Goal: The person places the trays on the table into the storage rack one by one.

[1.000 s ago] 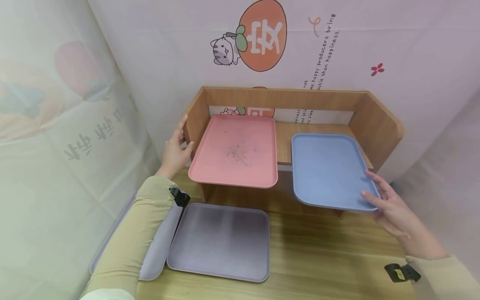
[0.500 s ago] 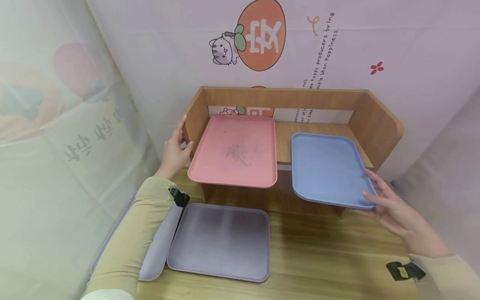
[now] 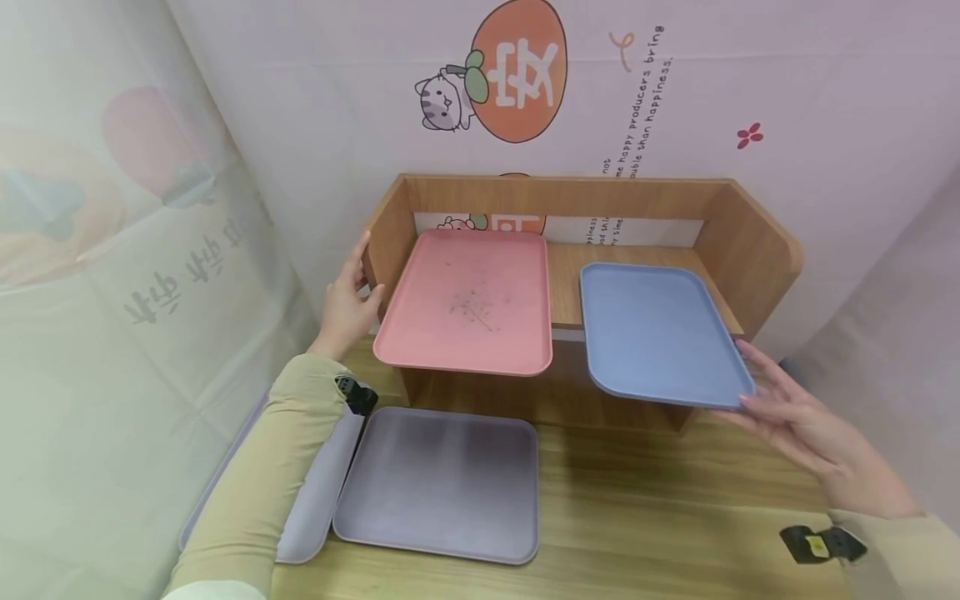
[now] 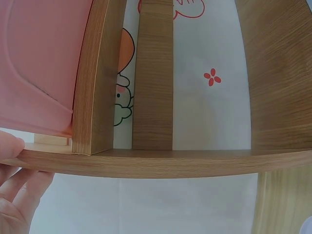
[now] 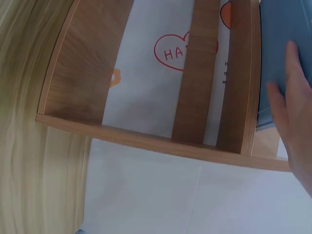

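Note:
My left hand (image 3: pixel 348 304) grips the left side panel of a wooden desktop shelf (image 3: pixel 562 196), thumb on the near side and fingers round its edge. A pink tray (image 3: pixel 495 350) with a faint plant print lies on the shelf's left half, its front overhanging. On the right half, a blue tray (image 3: pixel 660 333) juts out past the shelf's front edge at a slight angle. My right hand (image 3: pixel 810 425) holds its front right corner, thumb at the rim and fingers below. In the right wrist view, straight fingers (image 5: pixel 295 68) lie against the blue tray's underside.
A grey-purple tray (image 3: pixel 442 483) lies on the wooden table (image 3: pixel 660 533) in front of the shelf. Another grey-purple tray (image 3: pixel 318 500) sits left of it, partly hidden by my left sleeve. Printed cloth (image 3: pixel 675 100) hangs behind and at both sides.
The blue tray's front edge has shifted slightly up and back towards the shelf. My right thumb has moved from the tray's surface to its rim. The left hand keeps its place.

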`<action>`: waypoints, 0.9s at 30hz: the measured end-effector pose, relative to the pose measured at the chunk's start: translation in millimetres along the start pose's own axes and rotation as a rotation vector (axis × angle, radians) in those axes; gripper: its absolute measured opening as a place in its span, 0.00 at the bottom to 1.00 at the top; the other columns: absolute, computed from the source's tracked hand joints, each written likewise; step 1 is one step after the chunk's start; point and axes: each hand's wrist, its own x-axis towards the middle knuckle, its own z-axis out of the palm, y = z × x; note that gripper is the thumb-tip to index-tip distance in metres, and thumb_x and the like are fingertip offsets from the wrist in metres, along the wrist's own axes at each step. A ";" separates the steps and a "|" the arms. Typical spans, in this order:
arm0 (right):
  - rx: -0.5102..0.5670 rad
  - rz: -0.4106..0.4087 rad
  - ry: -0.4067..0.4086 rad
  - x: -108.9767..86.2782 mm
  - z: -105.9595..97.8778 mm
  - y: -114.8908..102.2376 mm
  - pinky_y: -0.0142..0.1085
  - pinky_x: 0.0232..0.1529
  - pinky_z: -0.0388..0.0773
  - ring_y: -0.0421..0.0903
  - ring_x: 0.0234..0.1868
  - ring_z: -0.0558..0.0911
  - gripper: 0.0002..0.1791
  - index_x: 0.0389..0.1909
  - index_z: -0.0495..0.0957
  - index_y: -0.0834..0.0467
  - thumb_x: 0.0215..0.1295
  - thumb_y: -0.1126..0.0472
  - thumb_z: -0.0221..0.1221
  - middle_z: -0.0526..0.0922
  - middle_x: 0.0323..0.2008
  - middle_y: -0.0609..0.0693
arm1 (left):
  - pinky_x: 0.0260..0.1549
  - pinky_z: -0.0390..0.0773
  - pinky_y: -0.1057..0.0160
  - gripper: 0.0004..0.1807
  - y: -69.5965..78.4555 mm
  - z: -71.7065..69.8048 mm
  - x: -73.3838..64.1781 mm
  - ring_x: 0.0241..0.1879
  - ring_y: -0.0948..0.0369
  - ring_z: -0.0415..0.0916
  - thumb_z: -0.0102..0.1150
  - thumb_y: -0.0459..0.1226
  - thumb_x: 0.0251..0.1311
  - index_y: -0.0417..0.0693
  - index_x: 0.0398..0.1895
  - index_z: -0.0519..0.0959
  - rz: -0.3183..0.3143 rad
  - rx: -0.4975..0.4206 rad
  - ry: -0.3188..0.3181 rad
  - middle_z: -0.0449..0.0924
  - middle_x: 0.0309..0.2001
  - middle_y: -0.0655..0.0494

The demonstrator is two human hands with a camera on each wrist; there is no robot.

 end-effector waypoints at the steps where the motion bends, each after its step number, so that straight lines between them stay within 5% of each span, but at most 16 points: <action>1: -0.006 -0.006 0.012 0.6 -0.4 0.3 0.51 0.67 0.60 0.62 0.67 0.65 0.40 0.71 0.55 0.48 0.66 0.82 0.20 0.64 0.65 0.63 | 0.51 0.76 0.45 0.43 -0.4 0.0 -0.1 0.59 0.41 0.71 0.53 0.27 0.62 0.67 0.75 0.47 0.003 0.000 0.001 0.67 0.63 0.34; 14: -0.051 -0.116 0.171 10.1 -12.6 -1.8 0.51 0.62 0.69 0.61 0.61 0.72 0.36 0.67 0.59 0.51 0.66 0.83 0.24 0.68 0.58 0.62 | 0.51 0.76 0.45 0.43 -0.1 0.6 0.5 0.59 0.42 0.71 0.53 0.27 0.62 0.67 0.74 0.48 -0.003 -0.011 -0.001 0.66 0.64 0.34; 16: -0.047 -0.136 0.218 10.7 -13.7 -2.5 0.51 0.60 0.71 0.61 0.60 0.73 0.40 0.71 0.54 0.43 0.66 0.83 0.26 0.69 0.56 0.62 | 0.51 0.76 0.45 0.43 0.1 0.5 0.7 0.59 0.42 0.71 0.53 0.28 0.62 0.68 0.74 0.47 -0.005 -0.009 -0.003 0.66 0.64 0.35; 19: -0.035 -0.164 0.285 12.7 -14.2 -3.0 0.52 0.58 0.73 0.60 0.57 0.76 0.48 0.72 0.31 0.31 0.67 0.83 0.28 0.72 0.53 0.62 | 0.51 0.76 0.45 0.43 -0.1 0.5 0.6 0.60 0.42 0.70 0.53 0.28 0.63 0.69 0.74 0.47 -0.006 -0.008 -0.004 0.66 0.64 0.35; 22: -0.018 -0.188 0.317 16.7 -14.5 -2.9 0.53 0.56 0.75 0.60 0.56 0.77 0.50 0.67 0.13 0.34 0.66 0.83 0.28 0.73 0.52 0.63 | 0.51 0.76 0.45 0.43 -0.8 0.5 0.5 0.60 0.42 0.70 0.52 0.28 0.63 0.69 0.74 0.47 -0.009 -0.007 -0.004 0.66 0.64 0.35; 24: -0.012 -0.199 0.315 20.3 -15.2 -2.4 0.54 0.55 0.75 0.60 0.56 0.77 0.49 0.72 0.26 0.32 0.66 0.83 0.28 0.73 0.53 0.63 | 0.51 0.76 0.45 0.43 -1.1 0.5 0.5 0.60 0.42 0.70 0.52 0.28 0.63 0.69 0.74 0.47 -0.009 -0.009 -0.003 0.66 0.64 0.35; 27: -0.004 -0.209 0.296 25.7 -16.3 -1.7 0.55 0.56 0.74 0.60 0.57 0.76 0.40 0.71 0.52 0.44 0.66 0.83 0.27 0.73 0.55 0.63 | 0.52 0.76 0.45 0.44 -1.6 0.7 0.9 0.60 0.41 0.70 0.52 0.27 0.62 0.68 0.75 0.47 -0.007 -0.017 -0.003 0.65 0.65 0.34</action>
